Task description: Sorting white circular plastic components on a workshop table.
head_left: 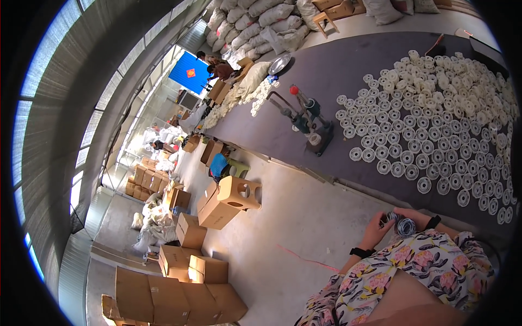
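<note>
At the lower right, over my lap, my left hand [374, 230] has its fingers closed on a small bundle of thin grey metal rings [387, 219]. Across from it, my right hand [414, 217] reaches in with bent fingers against the same bundle; its fingertips are partly hidden. A second, rounder cluster of grey rings [405, 227] rests just below, between my hands and the flowered cloth on my lap. Just beyond my hands, many white round discs with dark ring-shaped centres [424, 185] lie face up in rows on the dark tabletop [304, 157].
A green hand press [312, 122] with a red knob stands on the table, left of the discs. Heaped white parts [446, 81] cover its far right. Cardboard boxes [179, 299] and a tan plastic stool [239, 193] stand on the floor to the left. Other people [220, 69] are farther back.
</note>
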{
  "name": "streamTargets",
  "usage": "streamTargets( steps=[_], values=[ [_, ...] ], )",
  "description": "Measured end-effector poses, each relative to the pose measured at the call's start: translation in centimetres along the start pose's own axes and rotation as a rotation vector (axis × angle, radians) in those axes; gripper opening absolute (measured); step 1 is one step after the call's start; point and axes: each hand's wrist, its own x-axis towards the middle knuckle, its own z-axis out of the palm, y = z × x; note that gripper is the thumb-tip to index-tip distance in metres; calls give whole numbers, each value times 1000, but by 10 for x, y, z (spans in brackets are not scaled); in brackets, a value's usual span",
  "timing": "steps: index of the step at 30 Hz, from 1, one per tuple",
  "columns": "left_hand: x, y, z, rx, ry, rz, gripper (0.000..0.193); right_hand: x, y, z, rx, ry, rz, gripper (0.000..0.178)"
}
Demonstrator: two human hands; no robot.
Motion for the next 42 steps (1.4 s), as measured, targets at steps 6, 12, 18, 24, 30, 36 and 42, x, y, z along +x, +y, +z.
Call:
streamTargets(
  steps=[6,12,18,24,30,36,42],
  values=[
    [-1,-1,3,-78,-34,-254,28,19,15,-13,-60,51,-121,35],
    [9,-36,11,-767,-184,-589,33,23,20,-4,-141,143,-298,31],
    [-2,16,6,-311,-91,-233,39,10,13,-8,-12,151,-280,31],
    [-2,1,12,-87,35,39,33,17,19,-15,-71,123,-381,30],
    [2,-16,13,-619,-96,-541,30,24,27,-15,-124,301,-409,29],
    [5,0,2,-388,-196,-530,38,16,22,-13,-87,241,-380,26],
    [0,16,1,-318,-198,-272,46,6,16,-11,-50,163,-348,26]
  ],
)
